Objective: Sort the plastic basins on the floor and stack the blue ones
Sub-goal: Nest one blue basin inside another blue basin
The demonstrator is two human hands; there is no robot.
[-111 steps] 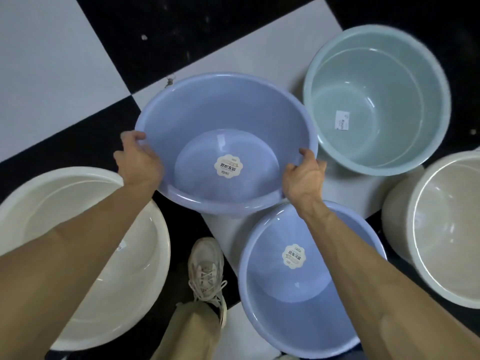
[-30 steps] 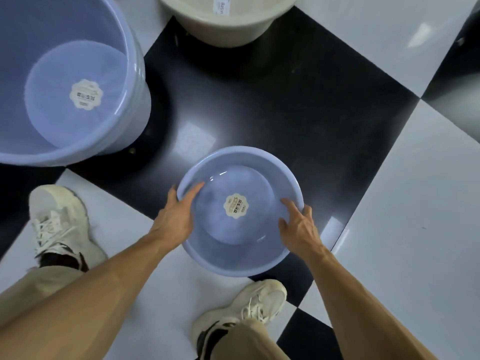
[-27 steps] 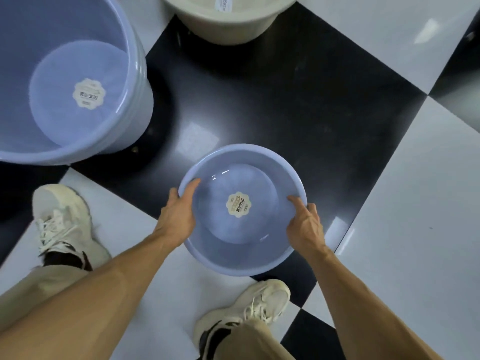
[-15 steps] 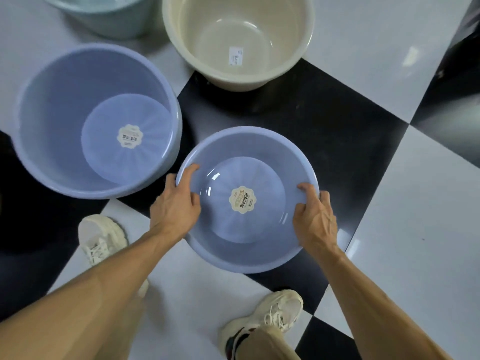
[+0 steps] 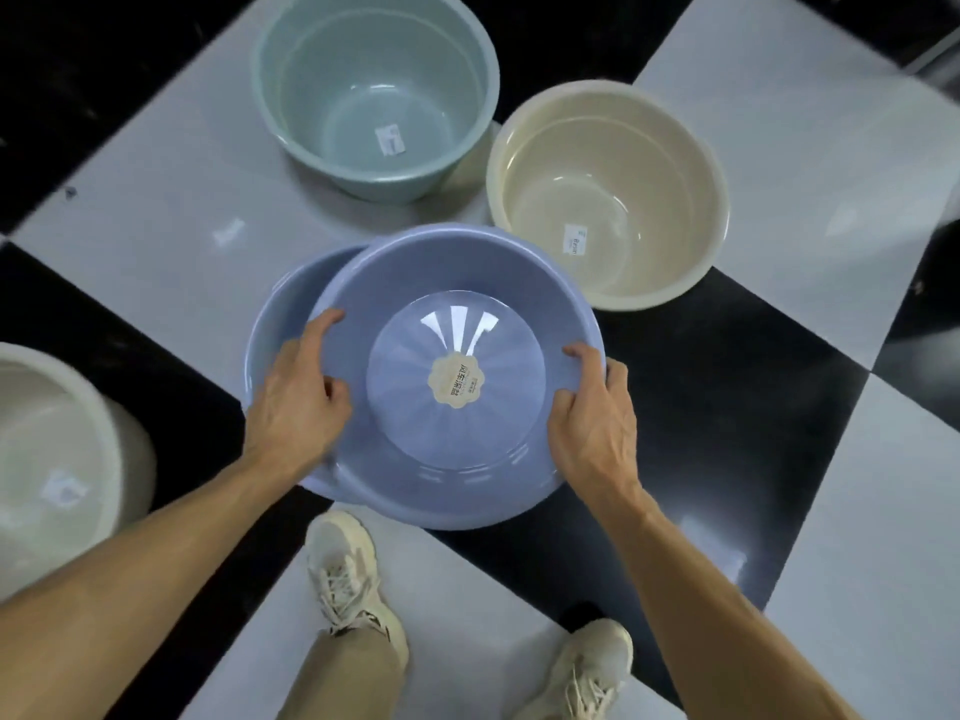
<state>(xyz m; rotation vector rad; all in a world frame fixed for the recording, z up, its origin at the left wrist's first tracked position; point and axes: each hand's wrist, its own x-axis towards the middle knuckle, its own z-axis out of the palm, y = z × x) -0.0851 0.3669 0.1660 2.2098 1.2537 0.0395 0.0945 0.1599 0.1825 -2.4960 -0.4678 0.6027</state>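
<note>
I hold a small blue basin [image 5: 415,283] with a round beige sticker in its bottom, lifted off the floor. My left hand [image 5: 298,402] grips its left rim, thumb inside. My right hand [image 5: 595,423] grips its right rim. Underneath and slightly to the left sits a larger blue basin [image 5: 270,335]; only its left rim and part of its inner wall show, the rest is hidden by the held basin.
A pale green basin [image 5: 374,90] stands at the back, a cream basin [image 5: 608,194] to its right, and a whitish basin [image 5: 57,459] at the left edge. The floor is black and white tiles. My two shoes [image 5: 343,574] are below the basins.
The small blue basin has been lifted from the floor and carried left, so it now hangs over the larger blue basin. Both hands keep their grip on its rim.
</note>
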